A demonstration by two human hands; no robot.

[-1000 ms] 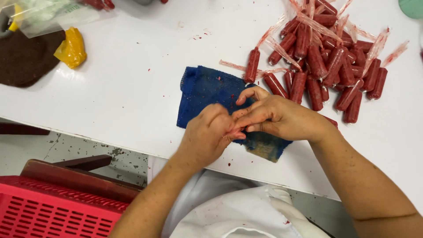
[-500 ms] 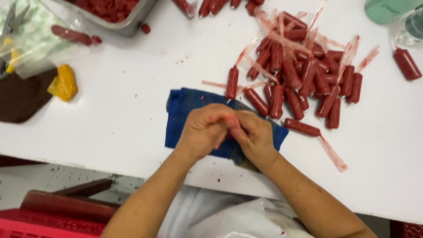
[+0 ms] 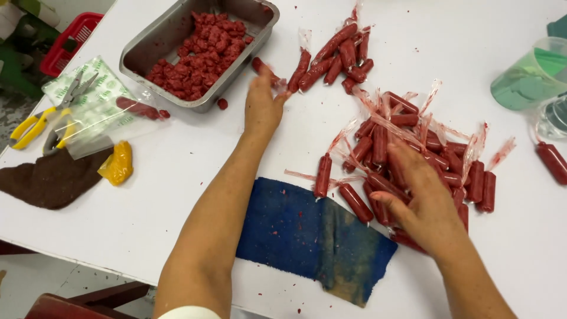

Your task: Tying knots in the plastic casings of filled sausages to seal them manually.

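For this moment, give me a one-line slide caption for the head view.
Left hand reaches toward the metal tray; right hand rests on red wrapped sausages beside a blue cloth.

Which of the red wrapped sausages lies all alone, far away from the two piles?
The sausage at the table's right edge, below the green cup. All others lie in the two piles or beside the hands.

— What carries it all?
— A white table. Upper left, a metal tray; left edge, brown cloth and yellow-handled pliers.
— Centre?
— Blue cloth lower down; red wrapped sausage sticks right.
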